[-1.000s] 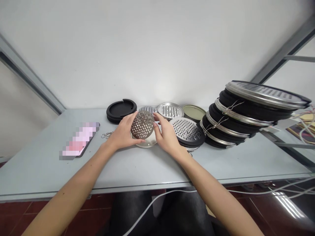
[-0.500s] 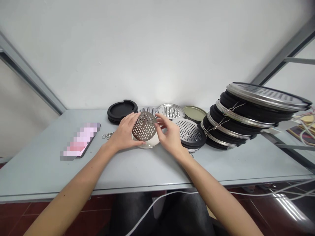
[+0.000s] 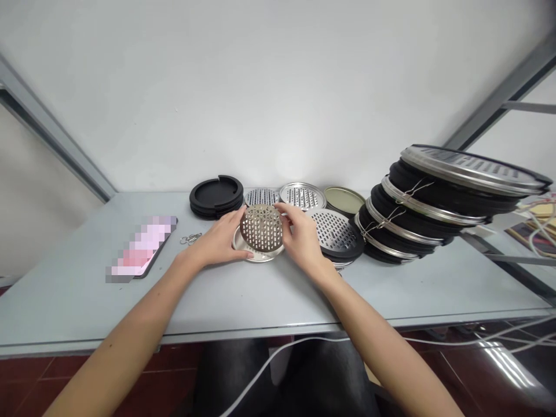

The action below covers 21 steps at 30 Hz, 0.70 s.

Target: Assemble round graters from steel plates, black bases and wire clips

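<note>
A round perforated grater disc (image 3: 262,227) is tilted above a shiny round metal piece (image 3: 256,255) on the table. The thumb and fingers of my right hand (image 3: 299,233) grip the disc at its right edge. At the left edge, my left hand (image 3: 225,240) has its thumb spread from its fingers; the fingertips are near the disc's upper left rim, and the thumb lies by the metal piece's front left edge. Just right of my right hand, another grater disc (image 3: 332,231) lies on a black ring.
Black rings (image 3: 216,196) are stacked at the back left, near metal rings (image 3: 191,238) and a phone (image 3: 145,246). Behind my hands lie grater discs (image 3: 303,197) and an olive lid (image 3: 344,200). A leaning stack of bundled graters (image 3: 434,202) stands right.
The grater disc has moved slightly right and down, nearer the metal piece, and tilted. My right hand has closed on its edge and my left hand's fingers have slid off its face.
</note>
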{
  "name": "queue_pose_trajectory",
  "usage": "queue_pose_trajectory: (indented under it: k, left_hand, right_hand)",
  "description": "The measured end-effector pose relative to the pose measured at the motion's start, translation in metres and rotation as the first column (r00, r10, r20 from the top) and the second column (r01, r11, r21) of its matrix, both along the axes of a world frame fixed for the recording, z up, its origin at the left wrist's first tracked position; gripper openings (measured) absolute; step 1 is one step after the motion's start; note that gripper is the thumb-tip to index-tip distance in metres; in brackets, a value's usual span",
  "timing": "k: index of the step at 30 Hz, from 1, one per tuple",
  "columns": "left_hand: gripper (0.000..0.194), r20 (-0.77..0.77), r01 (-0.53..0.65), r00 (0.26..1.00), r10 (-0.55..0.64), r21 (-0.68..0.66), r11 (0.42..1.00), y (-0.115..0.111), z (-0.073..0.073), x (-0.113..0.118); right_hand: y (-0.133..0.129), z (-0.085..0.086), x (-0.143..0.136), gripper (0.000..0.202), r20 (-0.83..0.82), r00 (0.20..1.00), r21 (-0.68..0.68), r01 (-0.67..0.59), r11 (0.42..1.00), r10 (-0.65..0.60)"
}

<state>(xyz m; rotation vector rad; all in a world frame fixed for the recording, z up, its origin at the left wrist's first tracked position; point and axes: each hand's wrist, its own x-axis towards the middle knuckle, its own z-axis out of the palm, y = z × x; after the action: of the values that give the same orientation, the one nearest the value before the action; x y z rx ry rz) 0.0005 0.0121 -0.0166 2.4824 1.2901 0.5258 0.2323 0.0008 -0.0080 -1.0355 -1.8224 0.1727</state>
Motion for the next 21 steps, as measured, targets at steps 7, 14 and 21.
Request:
queue_pose_trajectory:
  k: [7, 14, 21]
  left_hand:
    - [0.114, -0.01, -0.034, 0.999, 0.033, -0.094, 0.995, 0.003, 0.006, -0.012]
    - [0.086, -0.013, 0.081, 0.997, -0.082, -0.074, 0.994, -0.003, 0.025, -0.014]
    - [0.123, -0.012, 0.048, 0.999, -0.051, -0.201, 0.978, -0.006, 0.02, -0.012]
  right_hand:
    - [0.001, -0.001, 0.0, 0.044, 0.103, 0.993, -0.038, -0.051, 0.998, 0.054]
    - [-0.001, -0.005, -0.002, 0.04, 0.154, 0.985, -0.091, -0.069, 0.993, 0.082]
    - [-0.004, -0.001, -0.002, 0.045, 0.285, 0.957, -0.145, -0.011, 0.989, 0.053]
